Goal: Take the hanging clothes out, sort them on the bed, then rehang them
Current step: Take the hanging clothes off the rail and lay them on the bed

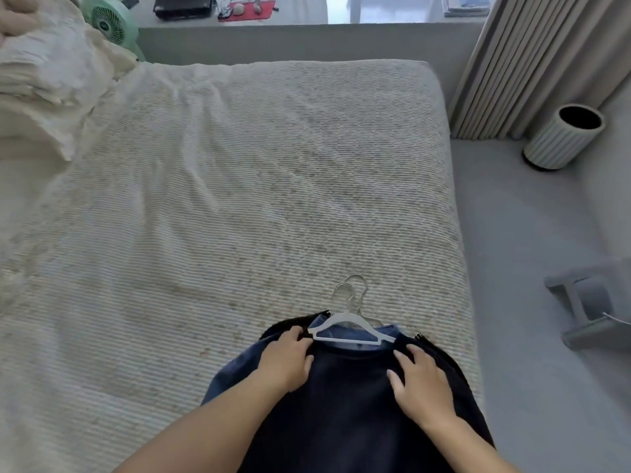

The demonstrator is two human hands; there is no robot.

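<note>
I saw the bed (239,186) filling most of the view, its ribbed cream cover bare across the middle, with rumpled bedding (51,80) heaped at the far left corner. At the near edge, right of centre, lay the pile of clothes (355,404): a dark navy top uppermost, with blue denim showing beneath it at the left side and at the collar. A white hanger (348,331) sat in the neckline, and at least 2 wire hooks pointed away from me onto the cover, so I judged several hung garments were stacked together.

I took this to be the start of the sorting step: the clothes were out and down on the bed, not yet separated. The next move, I reckoned, called for lifting the top garment clear by its shoulders or slipping its hanger free without dragging the layers below.

Both forearms reached in from the bottom edge. My left hand (285,361) rested on the left shoulder of the pile, fingers curled over the fabric edge just beside the hanger's arm, seemingly gripping it. My right hand (421,380) lay on the right shoulder, fingers spread flat and pressing down, holding nothing.
</note>
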